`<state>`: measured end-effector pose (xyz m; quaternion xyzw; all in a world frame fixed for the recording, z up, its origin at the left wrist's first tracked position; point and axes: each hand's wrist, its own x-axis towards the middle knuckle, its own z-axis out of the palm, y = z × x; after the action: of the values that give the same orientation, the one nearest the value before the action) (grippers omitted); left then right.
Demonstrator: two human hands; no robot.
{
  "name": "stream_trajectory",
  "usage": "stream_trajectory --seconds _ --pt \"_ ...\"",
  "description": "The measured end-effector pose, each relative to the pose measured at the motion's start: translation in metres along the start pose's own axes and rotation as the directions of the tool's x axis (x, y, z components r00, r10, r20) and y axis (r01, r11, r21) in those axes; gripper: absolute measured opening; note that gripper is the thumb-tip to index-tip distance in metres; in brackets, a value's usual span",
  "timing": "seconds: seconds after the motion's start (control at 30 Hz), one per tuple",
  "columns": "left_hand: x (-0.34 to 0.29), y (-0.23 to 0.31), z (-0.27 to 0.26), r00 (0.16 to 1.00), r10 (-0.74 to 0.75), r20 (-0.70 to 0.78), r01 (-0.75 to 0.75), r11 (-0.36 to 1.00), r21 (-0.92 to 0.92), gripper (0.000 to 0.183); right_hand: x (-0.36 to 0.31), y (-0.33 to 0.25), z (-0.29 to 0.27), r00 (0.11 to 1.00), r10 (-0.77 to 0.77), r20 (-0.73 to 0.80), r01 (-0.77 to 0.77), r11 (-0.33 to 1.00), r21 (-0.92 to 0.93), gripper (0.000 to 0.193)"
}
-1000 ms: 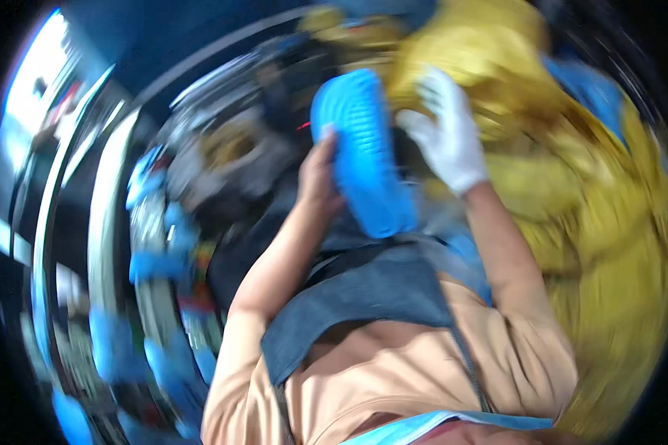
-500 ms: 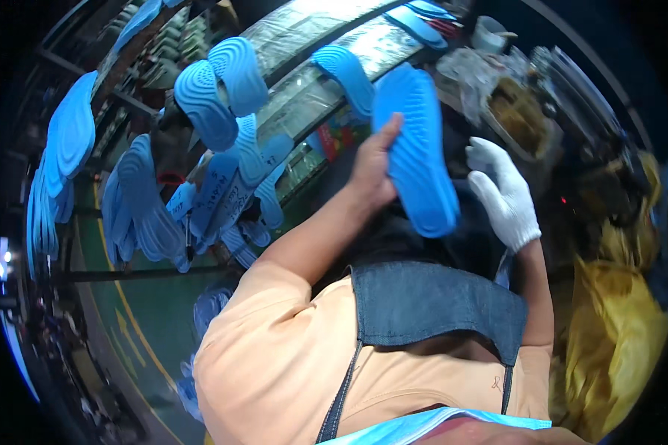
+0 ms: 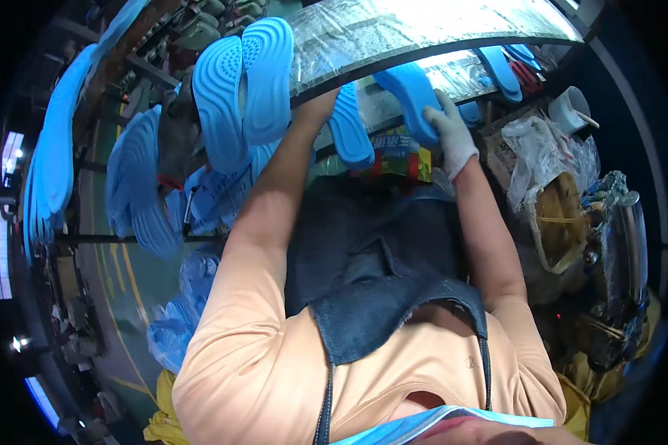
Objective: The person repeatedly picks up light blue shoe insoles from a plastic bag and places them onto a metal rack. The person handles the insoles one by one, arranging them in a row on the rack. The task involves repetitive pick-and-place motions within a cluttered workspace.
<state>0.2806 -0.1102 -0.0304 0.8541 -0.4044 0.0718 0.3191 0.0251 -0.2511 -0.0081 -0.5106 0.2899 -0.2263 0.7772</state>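
Observation:
My right hand (image 3: pixel 455 139), in a white knitted glove, grips the edge of a blue shoe sole (image 3: pixel 410 100), its thumb lying on the sole. That sole is tilted, its far end partly under the upper shelf's edge. My bare left hand (image 3: pixel 321 108) reaches under the same edge, its fingers hidden. Just right of my left hand, another blue sole (image 3: pixel 350 130) lies on the lower shelf, jutting past its front. Two ridged blue soles (image 3: pixel 221 104) hang over the upper shelf's left end, beside my left forearm.
The film-covered upper shelf (image 3: pixel 430 33) spans the top. More blue soles (image 3: pixel 145 185) hang at left; another (image 3: pixel 502 73) lies at far right. A white mug (image 3: pixel 569 110), clear plastic bags (image 3: pixel 538 152) and a brown-stained container (image 3: pixel 560 222) stand on the right.
Both hands have moved away from my body toward the shelves. My left hand, which held a blue sole before me, is now under the upper shelf. My right hand, empty before, now grips a sole.

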Motion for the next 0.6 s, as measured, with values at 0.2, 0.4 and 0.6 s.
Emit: stream_trajectory --seconds 0.2,0.4,0.6 --pt "-0.034 0.068 -0.025 0.979 -0.193 0.061 0.174 0.957 0.233 0.087 0.021 0.005 -0.016 0.990 0.099 0.105 -0.109 0.989 0.095 0.049" --pt "-0.032 0.075 -0.023 0.972 -0.127 0.196 0.068 0.957 0.283 0.085 0.025 0.022 -0.020 0.968 -0.248 -0.037 0.161 0.730 -0.664 0.075" --pt "-0.042 0.043 -0.049 0.998 -0.039 0.041 0.042 0.996 -0.074 0.057 -0.077 -0.036 0.006 0.935 -0.343 0.092 0.210 0.328 -0.921 0.074"
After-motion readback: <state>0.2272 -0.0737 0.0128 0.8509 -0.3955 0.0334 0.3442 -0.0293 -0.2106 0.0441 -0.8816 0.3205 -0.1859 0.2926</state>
